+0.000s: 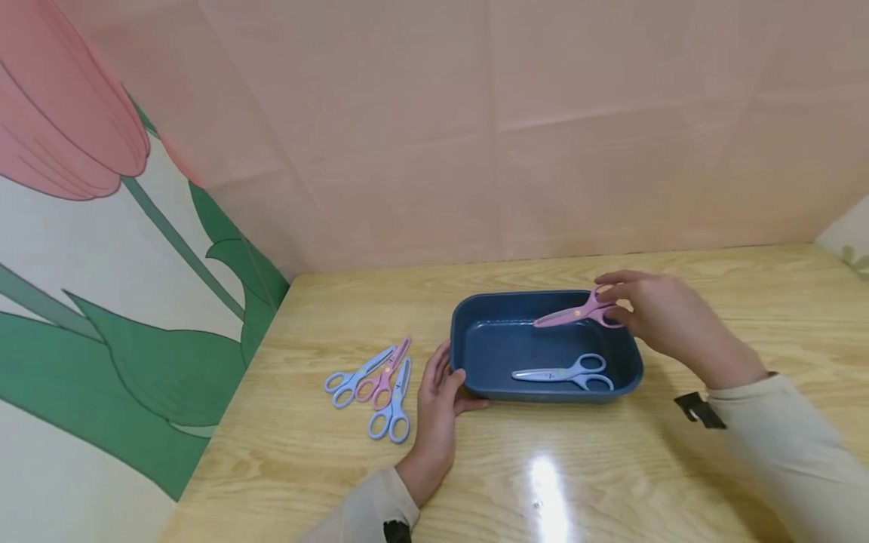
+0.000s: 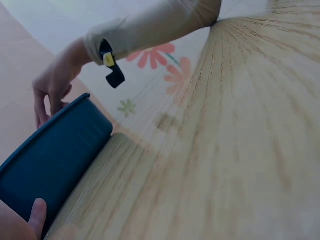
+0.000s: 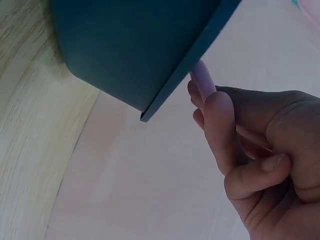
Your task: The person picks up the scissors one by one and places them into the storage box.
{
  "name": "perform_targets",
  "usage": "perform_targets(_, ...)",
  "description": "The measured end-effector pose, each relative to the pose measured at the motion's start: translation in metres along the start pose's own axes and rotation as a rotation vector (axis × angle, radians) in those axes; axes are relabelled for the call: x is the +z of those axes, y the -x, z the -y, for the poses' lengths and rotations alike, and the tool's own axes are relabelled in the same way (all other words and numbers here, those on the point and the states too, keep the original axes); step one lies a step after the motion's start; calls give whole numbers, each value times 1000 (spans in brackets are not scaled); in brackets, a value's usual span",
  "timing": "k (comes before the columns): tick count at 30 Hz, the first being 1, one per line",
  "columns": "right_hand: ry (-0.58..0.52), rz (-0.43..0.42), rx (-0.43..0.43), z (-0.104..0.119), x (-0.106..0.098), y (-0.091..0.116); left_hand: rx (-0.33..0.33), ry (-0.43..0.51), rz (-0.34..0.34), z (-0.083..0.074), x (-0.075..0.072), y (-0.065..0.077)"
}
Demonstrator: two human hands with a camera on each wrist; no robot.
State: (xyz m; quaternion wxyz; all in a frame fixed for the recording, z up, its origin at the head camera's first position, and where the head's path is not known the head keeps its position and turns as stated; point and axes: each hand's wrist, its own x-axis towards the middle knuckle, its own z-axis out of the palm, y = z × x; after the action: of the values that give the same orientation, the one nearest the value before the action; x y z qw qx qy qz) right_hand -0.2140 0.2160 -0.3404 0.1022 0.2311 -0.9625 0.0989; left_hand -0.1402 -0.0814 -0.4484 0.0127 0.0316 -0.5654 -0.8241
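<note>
Scissors (image 1: 575,314), pink, pinched in my right hand (image 1: 665,317), point toward the left edge of the tray (image 1: 498,347), where my left hand (image 1: 437,400) grips.

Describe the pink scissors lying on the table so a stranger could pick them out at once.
On the wooden table, find the dark blue tray and the left hand at its left end. Just left of that hand in the head view is a cluster of three: the pink scissors are the middle pair, the only pink one there, between two blue pairs.
</note>
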Motion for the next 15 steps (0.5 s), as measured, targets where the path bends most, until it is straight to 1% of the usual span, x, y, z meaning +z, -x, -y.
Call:
perform_targets(6, 20, 27, 8, 3, 1, 0, 14, 7, 3, 0, 0, 1)
perform_targets(9, 23, 39, 6, 3, 3, 0, 10, 9, 3, -1, 0, 1)
perform_targets(15, 28, 10, -28, 3, 9, 0, -5, 11, 6, 0, -1, 1)
